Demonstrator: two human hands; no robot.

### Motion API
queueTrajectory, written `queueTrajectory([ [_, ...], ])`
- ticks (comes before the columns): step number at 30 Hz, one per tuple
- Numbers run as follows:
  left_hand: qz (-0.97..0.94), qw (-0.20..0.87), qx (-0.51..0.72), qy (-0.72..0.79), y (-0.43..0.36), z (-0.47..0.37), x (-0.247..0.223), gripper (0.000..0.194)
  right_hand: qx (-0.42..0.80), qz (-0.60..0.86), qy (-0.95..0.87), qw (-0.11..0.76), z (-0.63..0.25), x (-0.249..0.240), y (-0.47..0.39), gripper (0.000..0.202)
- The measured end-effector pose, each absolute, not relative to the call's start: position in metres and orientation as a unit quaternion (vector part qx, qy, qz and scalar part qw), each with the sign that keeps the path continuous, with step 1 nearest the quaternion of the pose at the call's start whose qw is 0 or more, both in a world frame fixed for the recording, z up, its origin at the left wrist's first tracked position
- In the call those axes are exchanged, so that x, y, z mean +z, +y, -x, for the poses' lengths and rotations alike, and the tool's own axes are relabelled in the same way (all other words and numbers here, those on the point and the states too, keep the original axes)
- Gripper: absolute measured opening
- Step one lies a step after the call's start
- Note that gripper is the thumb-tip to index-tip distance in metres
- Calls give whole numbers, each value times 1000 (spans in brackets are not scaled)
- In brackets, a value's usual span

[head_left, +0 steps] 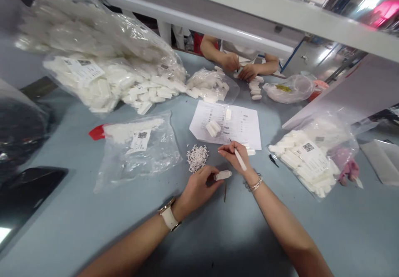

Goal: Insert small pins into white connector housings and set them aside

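Observation:
My left hand (198,189), wearing a watch with a white strap, pinches a small white plastic housing (223,175) between thumb and fingers. My right hand (236,157) is closed around a slim white-handled tool (240,157). Its thin dark tip points away from me, and its exact kind is unclear. Just beyond my left hand lies a pile of tiny white parts (198,157). A thin brown stick (225,192) rests on the table under the housing. Past my right hand, white pieces (213,128) sit on a printed sheet (199,119).
Large bags of white parts (102,77) stand back left. A flatter clear bag (149,156) lies at left, near a black device (34,194). Another filled bag (308,156) sits at right. Across the table, a co-worker's hands (240,67) handle pieces beneath an overhead shelf bar (218,29).

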State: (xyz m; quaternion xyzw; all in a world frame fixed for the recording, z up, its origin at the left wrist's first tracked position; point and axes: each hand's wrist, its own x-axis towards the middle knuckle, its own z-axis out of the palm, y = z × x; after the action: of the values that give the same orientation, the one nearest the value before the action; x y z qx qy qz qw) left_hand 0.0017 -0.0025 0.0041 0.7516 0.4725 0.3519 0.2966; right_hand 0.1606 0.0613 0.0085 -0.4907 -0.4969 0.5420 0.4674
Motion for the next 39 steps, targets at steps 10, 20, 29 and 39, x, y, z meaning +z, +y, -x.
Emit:
queueTrajectory([
  [10, -647, 390, 381, 533, 5, -2, 6, 14, 550, 484, -467, 494, -166, 31, 65, 40],
  [20, -620, 441, 391, 518, 6, -1, -1, 13, 498, 493, -563, 439, -172, 29, 31, 36],
  [29, -625, 449, 379, 514, 7, 1, 0, 12, 487, 479, -557, 473, -165, 15, 22, 40],
  [39, -634, 445, 381, 504, 5, 2, 0, 12, 418, 474, -630, 452, -162, 10, 18, 38],
])
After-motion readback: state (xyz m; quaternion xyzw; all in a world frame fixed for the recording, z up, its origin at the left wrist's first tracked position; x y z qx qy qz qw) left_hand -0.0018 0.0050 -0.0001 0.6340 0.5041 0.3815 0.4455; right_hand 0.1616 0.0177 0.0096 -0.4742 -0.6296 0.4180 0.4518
